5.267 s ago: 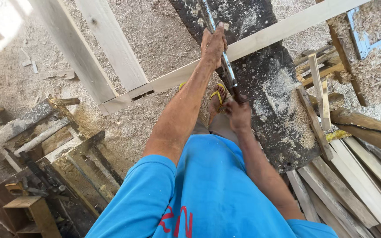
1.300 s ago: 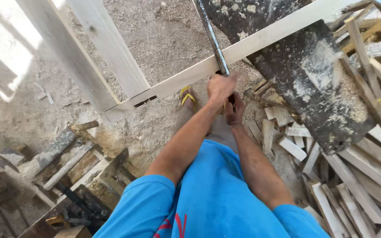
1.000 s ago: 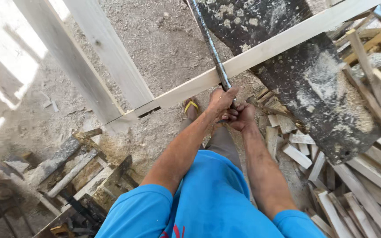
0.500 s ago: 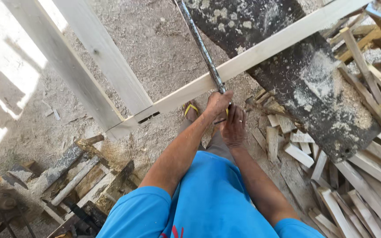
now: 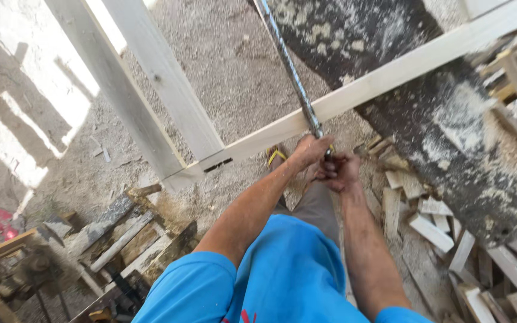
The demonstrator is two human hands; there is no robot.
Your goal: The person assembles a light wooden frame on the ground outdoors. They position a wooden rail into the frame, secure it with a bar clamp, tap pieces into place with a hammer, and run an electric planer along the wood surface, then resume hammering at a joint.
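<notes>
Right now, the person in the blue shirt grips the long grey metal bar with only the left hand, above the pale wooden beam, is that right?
Not quite: the head view shows both hands on the long grey metal bar, the left hand and the right hand clasped together at its lower end by the pale wooden beam.

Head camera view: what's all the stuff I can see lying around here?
Metal bar: one, grey, slanting up from both hands.
Wooden frame: one, pale, several long boards joined, across the middle.
Dark sheet: one, blackish, dusted with sawdust, right.
Wood offcuts: many, pale, heaped lower right.
Old timber pieces: several, weathered, lower left.
Sandal: one visible, yellow straps, beneath the hands.
Ground: sandy grey.
Left hand: gripping the bar.
Right hand: gripping the bar's lower end.
</notes>
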